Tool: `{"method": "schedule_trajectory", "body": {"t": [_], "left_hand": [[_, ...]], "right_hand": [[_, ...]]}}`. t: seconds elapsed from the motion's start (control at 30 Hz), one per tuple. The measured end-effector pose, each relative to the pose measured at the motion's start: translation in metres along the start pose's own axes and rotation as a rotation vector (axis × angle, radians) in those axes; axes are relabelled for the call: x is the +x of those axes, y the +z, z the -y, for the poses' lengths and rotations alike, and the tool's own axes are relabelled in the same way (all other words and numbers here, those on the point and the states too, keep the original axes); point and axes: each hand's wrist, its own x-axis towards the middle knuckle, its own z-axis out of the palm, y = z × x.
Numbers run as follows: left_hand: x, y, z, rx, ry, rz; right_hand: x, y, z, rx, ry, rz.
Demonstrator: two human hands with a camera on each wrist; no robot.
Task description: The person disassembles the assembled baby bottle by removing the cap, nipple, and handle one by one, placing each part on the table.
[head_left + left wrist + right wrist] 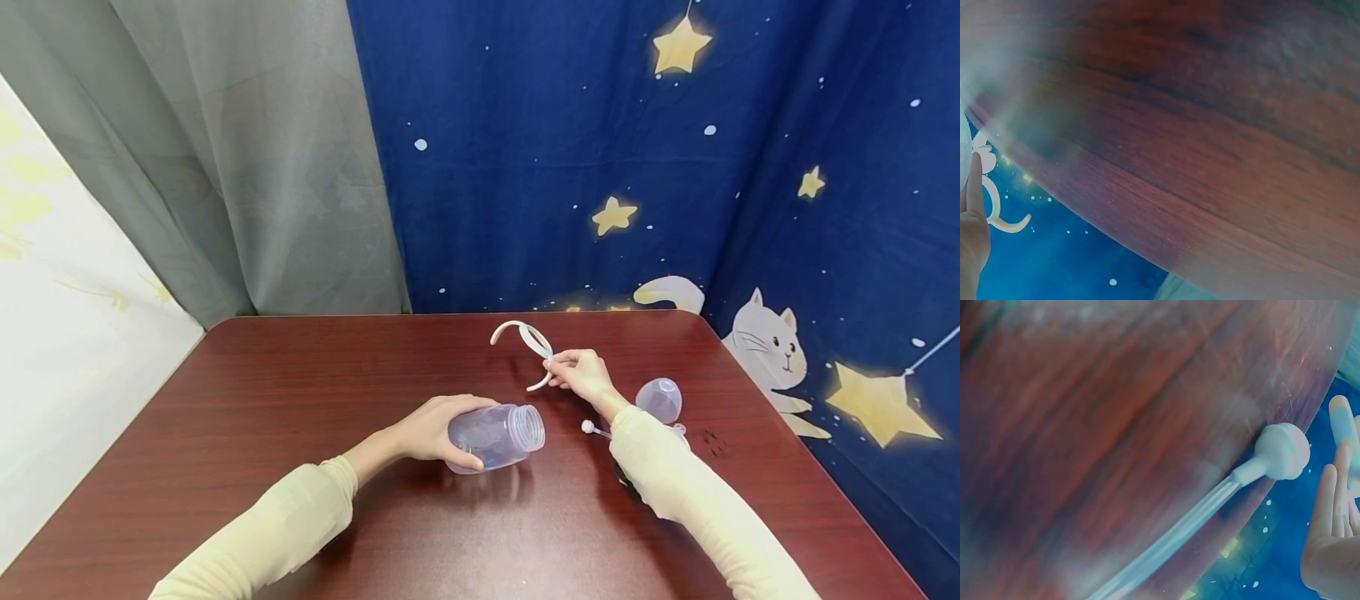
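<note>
My left hand (431,429) grips a clear baby bottle (483,437) round its body. The bottle lies tilted sideways, its uncapped threaded neck facing right. At the edge of the left wrist view only part of that hand (974,240) and a sliver of the bottle (964,156) show. Farther back, my right hand (585,375) pinches a white and beige bottle handle (534,340), whose curved arms spread out above the table. In the right wrist view the hand (1335,550) appears at the right edge, with part of the handle (1341,425) beyond the fingers.
A straw with a white weighted end (588,426) lies beside the right forearm, large in the right wrist view. Behind the sleeve stands a clear domed cap (660,400); small parts next to it are partly hidden. The dark red table (300,367) ends at curtains (525,167).
</note>
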Motion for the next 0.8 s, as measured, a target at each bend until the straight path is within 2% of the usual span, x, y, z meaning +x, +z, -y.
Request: {"method": "schedule_trajectory", "body": {"t": [0.3,0.57,0.8], "left_hand": [[0.0007,0.0007,-0.0005,-0.006,-0.004,0.001],[0.0013,0.0,-0.0009,0.023,-0.004,0.003],[0.0019,0.001,-0.0005,0.005,-0.005,0.009]], "right_hand": [[0.0008,0.0018,-0.0035,0.052,0.089,0.018],[0.0013,0.0009,-0.006,0.102,0.139,0.027],[0.0028,0.0001,-0.0085,0.127,0.176,0.055]]}}
